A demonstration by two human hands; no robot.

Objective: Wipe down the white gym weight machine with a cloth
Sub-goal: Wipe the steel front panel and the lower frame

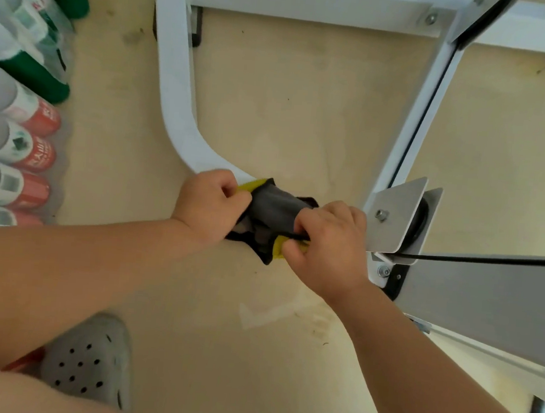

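Beige flooring (251, 352), scuffed and stained in places, filled most of the view. Nearest the camera, at the lower left, a grey perforated clog (86, 364) stood on it. Two bare forearms reached forward over the floor and met near the middle. The left hand (210, 206) had its fingers curled, pinching one yellow-trimmed end of the cloth (274, 209), and the right hand (327, 244) gripped the other yellow-trimmed end in a closed fist. The dark grey cloth was bunched between them, at the spot where the curved white frame tube (175, 99) of the weight machine passed out of sight under it. Whether the cloth went right round the tube could not be told. Just beside the right hand sat a metal pulley bracket (399, 214) with a black wheel between its plates, and a black cable (490, 258) ran from it to the right above a grey panel (487, 301). Farther off, a slanted white bar (420, 120) rose from the bracket to a white crossbar (315, 6). Along the left edge lay shrink-wrapped bottles (35, 149) with red and green caps.
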